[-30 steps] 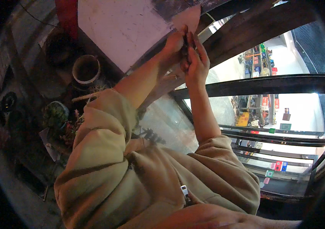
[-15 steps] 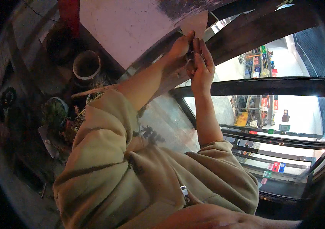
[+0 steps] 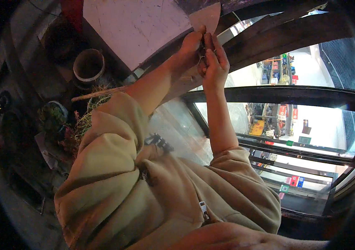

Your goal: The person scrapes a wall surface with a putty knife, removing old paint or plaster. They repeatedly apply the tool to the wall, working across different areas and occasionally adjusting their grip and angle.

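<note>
Both hands raised together at the far top of the view. Left hand (image 3: 190, 45) pinches the lower edge of a small tan, pointed piece of card (image 3: 205, 17); fingers closed on it. Right hand (image 3: 215, 62) touches the left, fingers long and pressed close together, tips at the same card edge; what lies between them is too small to tell. Card sits just right of a large pale pink sheet (image 3: 138, 25). Far left: a round dark pot (image 3: 88, 66) with a pale rim, a thin wooden stick (image 3: 98, 94) near it.
</note>
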A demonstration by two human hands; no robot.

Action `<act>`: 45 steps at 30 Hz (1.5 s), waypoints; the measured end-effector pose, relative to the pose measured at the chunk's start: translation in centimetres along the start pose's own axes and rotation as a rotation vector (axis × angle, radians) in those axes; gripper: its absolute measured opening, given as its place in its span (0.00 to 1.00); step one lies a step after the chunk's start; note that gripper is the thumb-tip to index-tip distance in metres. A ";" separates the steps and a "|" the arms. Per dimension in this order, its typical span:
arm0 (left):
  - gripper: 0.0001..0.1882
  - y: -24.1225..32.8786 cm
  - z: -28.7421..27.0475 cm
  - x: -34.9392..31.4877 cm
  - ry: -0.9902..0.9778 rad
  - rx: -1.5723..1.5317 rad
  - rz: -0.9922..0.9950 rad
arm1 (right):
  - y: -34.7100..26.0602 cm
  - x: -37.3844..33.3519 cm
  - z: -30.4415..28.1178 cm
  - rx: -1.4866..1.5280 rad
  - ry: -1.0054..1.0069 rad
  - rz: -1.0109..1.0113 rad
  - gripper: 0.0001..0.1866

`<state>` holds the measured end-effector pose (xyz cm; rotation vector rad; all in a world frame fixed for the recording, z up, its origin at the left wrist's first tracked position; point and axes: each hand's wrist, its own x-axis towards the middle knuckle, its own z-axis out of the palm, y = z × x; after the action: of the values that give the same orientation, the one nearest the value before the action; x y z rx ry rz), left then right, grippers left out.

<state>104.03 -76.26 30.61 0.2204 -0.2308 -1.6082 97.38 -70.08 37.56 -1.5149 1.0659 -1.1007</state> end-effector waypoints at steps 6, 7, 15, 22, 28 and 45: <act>0.21 -1.4 0.2 -1.3 -0.047 -0.001 -0.069 | 1.6 -2.0 -2.0 -0.016 0.034 -0.012 0.23; 0.21 -1.0 -0.4 -1.2 -0.066 0.058 -0.081 | 1.3 -1.6 -1.6 -0.005 0.023 -0.016 0.23; 0.24 -0.4 0.0 -2.7 -0.033 0.206 0.032 | 1.9 -1.8 -1.3 0.009 0.013 -0.014 0.23; 0.24 -0.5 -2.0 -1.0 -0.023 0.001 -0.015 | 2.2 -0.9 -0.3 -0.054 0.012 0.007 0.22; 0.23 -2.0 -1.6 -1.9 -0.009 0.025 -0.065 | 3.9 -1.5 -2.4 -0.083 -0.008 -0.060 0.23; 0.23 -0.2 -2.4 -2.9 -0.007 0.171 0.057 | 3.8 -1.2 1.0 -0.137 0.036 -0.043 0.22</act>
<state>104.68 -73.43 28.25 0.3365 -0.3777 -1.5335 97.63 -69.36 33.49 -1.6379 1.1585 -1.1066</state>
